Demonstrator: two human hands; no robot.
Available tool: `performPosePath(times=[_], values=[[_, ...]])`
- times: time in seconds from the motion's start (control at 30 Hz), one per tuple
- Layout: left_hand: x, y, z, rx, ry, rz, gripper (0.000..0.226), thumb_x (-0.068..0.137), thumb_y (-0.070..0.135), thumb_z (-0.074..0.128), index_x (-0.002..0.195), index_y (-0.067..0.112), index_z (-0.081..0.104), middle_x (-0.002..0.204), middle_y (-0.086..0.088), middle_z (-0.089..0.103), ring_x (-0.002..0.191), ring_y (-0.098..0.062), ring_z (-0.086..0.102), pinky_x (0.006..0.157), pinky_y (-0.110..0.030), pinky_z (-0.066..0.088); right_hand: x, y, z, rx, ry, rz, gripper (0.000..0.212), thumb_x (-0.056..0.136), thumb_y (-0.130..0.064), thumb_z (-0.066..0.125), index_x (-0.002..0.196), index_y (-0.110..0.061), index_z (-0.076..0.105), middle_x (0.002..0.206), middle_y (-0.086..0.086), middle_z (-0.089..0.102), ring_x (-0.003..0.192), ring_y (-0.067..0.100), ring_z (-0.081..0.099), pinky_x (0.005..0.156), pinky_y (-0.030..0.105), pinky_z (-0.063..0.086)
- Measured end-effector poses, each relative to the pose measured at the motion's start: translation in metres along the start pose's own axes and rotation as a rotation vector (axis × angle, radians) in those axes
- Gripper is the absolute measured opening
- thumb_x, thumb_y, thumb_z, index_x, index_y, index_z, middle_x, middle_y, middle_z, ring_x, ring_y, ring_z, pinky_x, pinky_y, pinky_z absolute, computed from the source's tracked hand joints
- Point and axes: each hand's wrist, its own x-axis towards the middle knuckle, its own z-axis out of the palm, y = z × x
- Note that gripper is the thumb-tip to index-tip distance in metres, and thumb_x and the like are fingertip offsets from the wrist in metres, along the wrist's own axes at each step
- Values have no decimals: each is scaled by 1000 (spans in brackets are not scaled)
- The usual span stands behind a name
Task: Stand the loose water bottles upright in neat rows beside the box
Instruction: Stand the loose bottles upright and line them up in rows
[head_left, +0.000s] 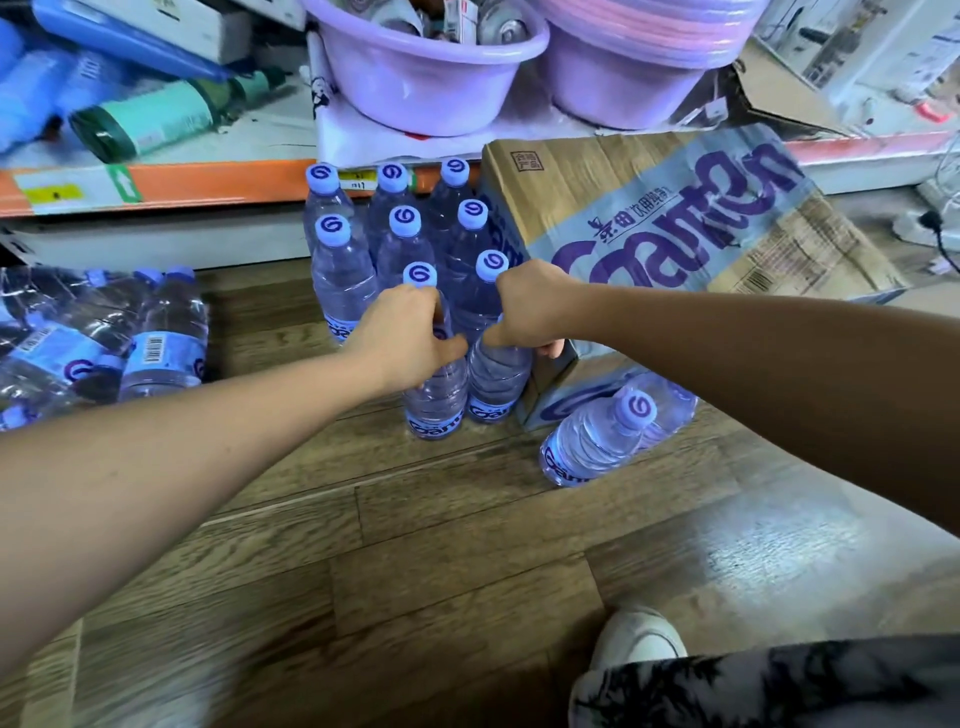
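Note:
Several clear water bottles with lilac caps (404, 221) stand upright in rows on the wooden floor, just left of a tilted cardboard box (670, 223). My left hand (402, 332) grips the front-left bottle (436, 402) around its shoulder. My right hand (530, 309) grips the front-right bottle (496, 382) beside it, right against the box. One more bottle (597, 441) leans at the box's front corner. A shrink-wrapped pack of bottles (104, 338) lies on its side at the far left.
A low shelf with an orange edge (156, 184) runs behind the rows, carrying purple plastic basins (426, 73) and rolled bags. My shoe (641, 636) and patterned trouser leg sit at the lower right. Bare wooden floor (415, 545) stretches in front of the bottles.

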Motion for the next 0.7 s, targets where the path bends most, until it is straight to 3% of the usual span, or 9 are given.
performPosePath(times=[0.1, 0.27, 0.37, 0.4, 0.47, 0.57, 0.7], values=[[-2, 1, 0, -7, 17, 11, 29, 81, 24, 64, 72, -2, 54, 70, -16, 58, 74, -29, 55, 71, -39, 48, 1, -2, -2, 25, -4, 22, 44, 89, -35, 53, 53, -13, 43, 18, -4, 41, 24, 7, 47, 40, 16, 36], [-2, 1, 1, -41, -10, 25, 31, 82, 29, 63, 68, 9, 44, 75, -13, 59, 73, -33, 62, 75, -43, 54, 1, -5, -6, 41, -28, 34, 41, 88, -34, 58, 56, -12, 43, 23, -2, 45, 43, 22, 59, 41, 19, 37], [-2, -3, 1, -104, -69, 9, 34, 83, 36, 64, 73, 11, 44, 92, -15, 58, 78, -33, 63, 75, -43, 55, -2, -10, -14, -108, -47, 25, 36, 86, -31, 59, 56, -13, 49, 21, -3, 43, 30, 12, 53, 43, 21, 37], [-3, -4, 1, -117, -90, 11, 35, 83, 40, 64, 76, 13, 43, 96, -12, 54, 78, -31, 61, 76, -41, 54, -2, -13, -18, -152, -10, 11, 30, 85, -30, 59, 62, -12, 52, 30, -3, 49, 35, 14, 55, 45, 21, 38], [-6, -8, 2, -66, -108, 66, 35, 85, 46, 59, 83, 14, 45, 98, -7, 49, 85, -28, 57, 82, -38, 49, -1, -21, -27, -195, 148, -32, 18, 85, -30, 56, 82, -13, 52, 64, 1, 53, 65, 23, 56, 55, 26, 37], [-12, -17, -4, -7, -61, 154, 35, 95, 38, 45, 94, 6, 57, 100, -10, 58, 92, -29, 59, 86, -41, 47, 7, -41, -41, -123, 352, -122, 25, 89, -33, 50, 103, -12, 53, 100, 11, 57, 93, 31, 55, 66, 32, 35], [-15, -42, -29, 198, 8, 113, 36, 101, 29, 31, 111, 8, 58, 115, -12, 63, 105, -34, 60, 84, -41, 49, 22, -75, -37, -38, 360, -260, 38, 95, -33, 45, 120, -5, 49, 128, 14, 51, 116, 33, 52, 76, 36, 40]])
